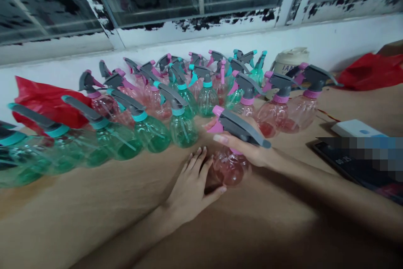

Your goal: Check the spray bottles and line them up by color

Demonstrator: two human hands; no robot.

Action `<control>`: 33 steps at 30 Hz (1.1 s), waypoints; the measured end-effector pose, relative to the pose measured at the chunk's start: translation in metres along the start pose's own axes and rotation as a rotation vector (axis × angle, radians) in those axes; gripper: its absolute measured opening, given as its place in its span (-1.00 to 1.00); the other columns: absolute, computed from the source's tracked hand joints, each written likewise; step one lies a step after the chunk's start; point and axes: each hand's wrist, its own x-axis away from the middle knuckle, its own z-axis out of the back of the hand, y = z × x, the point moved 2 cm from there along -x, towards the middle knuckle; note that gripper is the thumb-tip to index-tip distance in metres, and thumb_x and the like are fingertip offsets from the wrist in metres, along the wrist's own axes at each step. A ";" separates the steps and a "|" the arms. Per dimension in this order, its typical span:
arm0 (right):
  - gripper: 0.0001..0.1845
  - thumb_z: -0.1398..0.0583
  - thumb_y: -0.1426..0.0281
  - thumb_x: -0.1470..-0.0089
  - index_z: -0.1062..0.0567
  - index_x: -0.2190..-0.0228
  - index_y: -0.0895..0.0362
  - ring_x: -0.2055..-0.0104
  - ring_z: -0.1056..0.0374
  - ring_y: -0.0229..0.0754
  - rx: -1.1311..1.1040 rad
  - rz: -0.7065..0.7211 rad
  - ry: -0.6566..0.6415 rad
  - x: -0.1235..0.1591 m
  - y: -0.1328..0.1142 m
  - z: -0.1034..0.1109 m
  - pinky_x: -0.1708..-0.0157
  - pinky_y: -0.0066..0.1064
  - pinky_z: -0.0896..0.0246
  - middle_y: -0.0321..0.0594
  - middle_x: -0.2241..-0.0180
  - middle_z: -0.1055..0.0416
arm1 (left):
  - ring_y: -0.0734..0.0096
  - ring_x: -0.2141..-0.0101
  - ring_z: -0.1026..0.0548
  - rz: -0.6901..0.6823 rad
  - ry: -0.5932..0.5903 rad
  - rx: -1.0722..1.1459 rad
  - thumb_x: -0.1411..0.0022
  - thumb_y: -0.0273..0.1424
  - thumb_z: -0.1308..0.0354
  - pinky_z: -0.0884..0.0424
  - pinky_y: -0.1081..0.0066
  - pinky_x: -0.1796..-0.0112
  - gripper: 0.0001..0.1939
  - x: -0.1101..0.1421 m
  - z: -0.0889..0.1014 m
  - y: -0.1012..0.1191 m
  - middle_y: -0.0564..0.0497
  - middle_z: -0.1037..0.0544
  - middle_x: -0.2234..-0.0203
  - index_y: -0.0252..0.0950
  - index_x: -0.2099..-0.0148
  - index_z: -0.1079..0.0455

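A clear pink spray bottle (231, 168) with a grey and pink trigger head stands upright on the table in front of me. My right hand (252, 148) is closed around its neck, just under the trigger head, and some of the fingers are hidden behind it. Flat on the tabletop to the left of the bottle lies my left hand (190, 187), fingers stretched out and thumb close to the bottle's base. Whether that thumb touches the bottle I cannot tell. A green spray bottle (184, 128) stands just beyond my left fingertips.
Several green and pink spray bottles crowd the wooden table (103, 206) towards the window wall. Red plastic bags lie at the left (52, 101) and right (373, 71). A pale lidded tub (291, 60) stands behind; a phone (343, 164) and white box (357, 129) lie right.
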 end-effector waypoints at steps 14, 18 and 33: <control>-0.53 -0.35 0.15 0.16 -0.47 0.18 0.04 0.35 -0.34 -0.14 0.270 -0.116 0.035 0.021 -0.001 0.014 0.28 -0.27 -0.29 -0.28 0.40 -0.45 | -0.07 -0.21 -0.11 -0.002 0.018 0.006 -0.25 -0.02 -0.05 -0.11 0.00 -0.13 -0.31 -0.001 0.000 0.000 -0.33 -0.17 -0.22 -0.46 -0.21 -0.17; -0.48 -0.32 0.15 0.11 -0.42 0.09 0.02 0.12 -0.39 0.03 0.382 -0.112 0.007 0.043 -0.005 0.016 0.10 -0.08 -0.28 -0.16 0.20 -0.50 | -0.05 -0.23 -0.07 -0.014 0.034 0.009 -0.26 0.00 -0.02 -0.11 0.01 -0.13 -0.30 -0.001 -0.003 -0.002 -0.34 -0.13 -0.23 -0.45 -0.23 -0.15; -0.39 -0.25 -0.03 0.10 -0.49 0.18 0.22 0.05 -0.37 0.19 0.817 -0.116 0.116 0.007 0.014 0.015 0.06 0.06 -0.19 0.08 0.15 -0.49 | -0.02 -0.22 -0.10 0.012 0.088 -0.024 -0.30 0.01 0.08 -0.12 0.02 -0.13 -0.28 -0.001 -0.007 -0.003 -0.35 -0.18 -0.21 -0.50 -0.23 -0.15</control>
